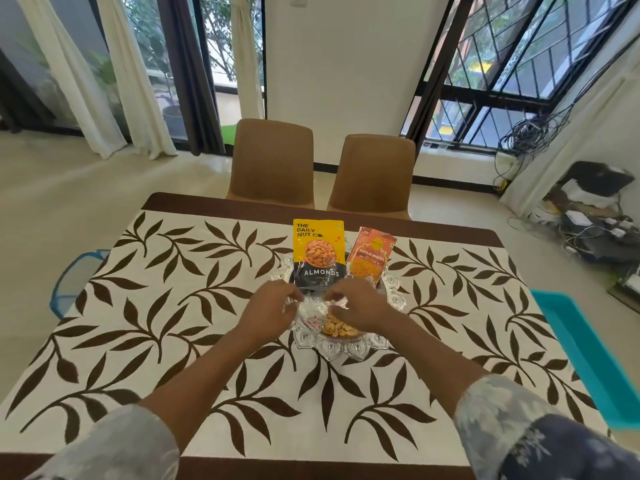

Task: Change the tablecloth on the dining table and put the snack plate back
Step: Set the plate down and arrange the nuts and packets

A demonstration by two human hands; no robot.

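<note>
Your left hand (273, 308) and right hand (358, 303) hover close together over the snack plate (349, 351), fingers curled down at a clear packet of nuts (338, 328); whether they grip it cannot be told. The plate sits mid-table on the leaf-patterned tablecloth (173, 306), with an almonds packet (318, 254) and an orange packet (371, 255) lying at its far side.
</note>
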